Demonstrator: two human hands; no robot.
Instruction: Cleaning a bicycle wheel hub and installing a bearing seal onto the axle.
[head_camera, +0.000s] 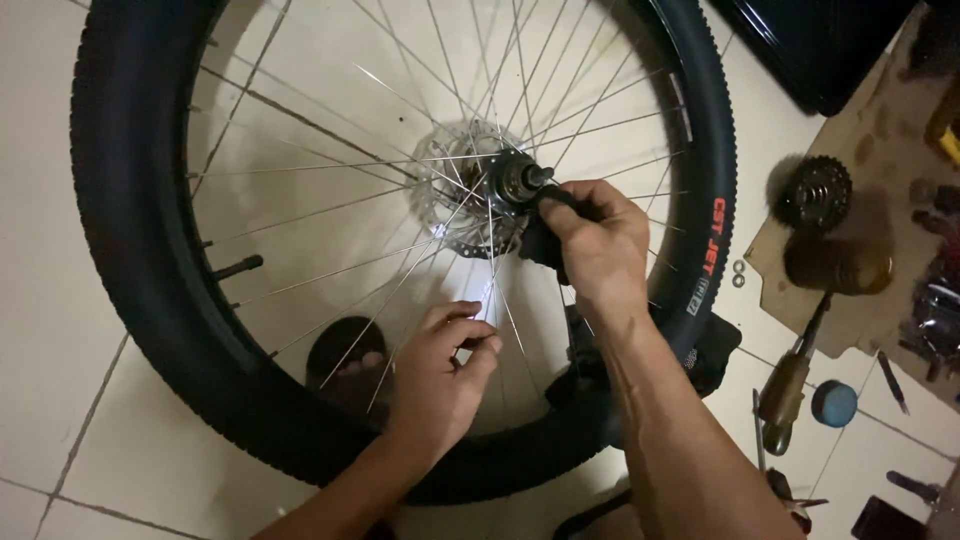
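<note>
Over a pale tiled floor (60, 330), a bicycle wheel (140, 250) stands on its black knobby tyre, and both of my bare hands work inside its ring of spokes (330, 215). At the wheel's centre sits the hub (505, 180), with a silvery brake disc (450, 190) behind it. My right hand (595, 240) is at the hub, its grip clenched around a dark rag (545, 245) pressed just beside the end of the axle (540, 176). Below the hub, my left hand (440, 375) reaches between the spokes, thumb and fingers pinched together around one of them. Through the spokes, lower left of the hub, a bare foot in a dark sandal (345, 360) rests on the tiles. A black valve stem (238, 267) juts inward from the rim, left of the hub.

Right of the wheel, a sheet of brown cardboard (870, 130) lies on the floor and carries a stack of rusty toothed cogs (812, 192) and a brownish round piece (835, 262). Between the cardboard and the tyre lie two small washers (738, 273). Below the cardboard, a screwdriver with a wooden handle (790, 385) lies on the tiles, with a small blue round cap (833, 403) just beside it.
</note>
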